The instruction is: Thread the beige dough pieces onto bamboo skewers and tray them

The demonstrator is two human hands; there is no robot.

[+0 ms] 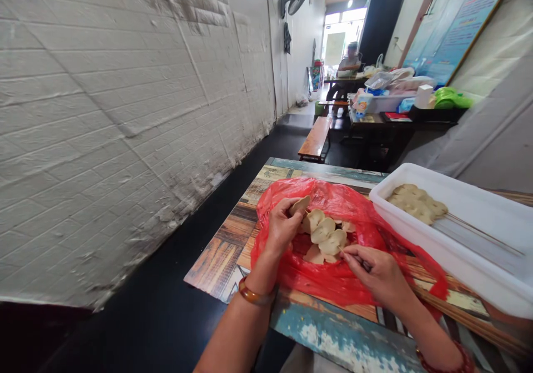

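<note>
Here we are at the table (220, 256), and my left hand (283, 223) is closed at the fingertips, pinching one flat, pale slice (300, 204) by its edge, up over the red plastic bag (328, 284). My right hand (377, 267) is gripping too, thumb and fingers tight on the near end of a thin skewer (342, 248), the other fingers curled in. And look at the row on it: several round threaded slices (323, 231), overlapping, run in a slanting line from my right fingertips up towards my left. The pinched slice sits right at the far end of that row; whether the tip is through it, I can't tell, my fingers cover the spot. Below, loose slices (314, 255) lie in the opened bag, which spreads crumpled across the middle of the table, between its far edge and its near edge, well in from the near left corner. Over on the right side of the table stands the white tray (458, 256), slices bunched on sticks (416, 203) at its far left end, bare stick ends pointing to the right. Just in front of it, a bundle of sticks (470, 317) runs off past my right forearm. There's a bangle (252, 294) round my left wrist, and beyond the table's far edge, a low wooden bench (317, 137).
</note>
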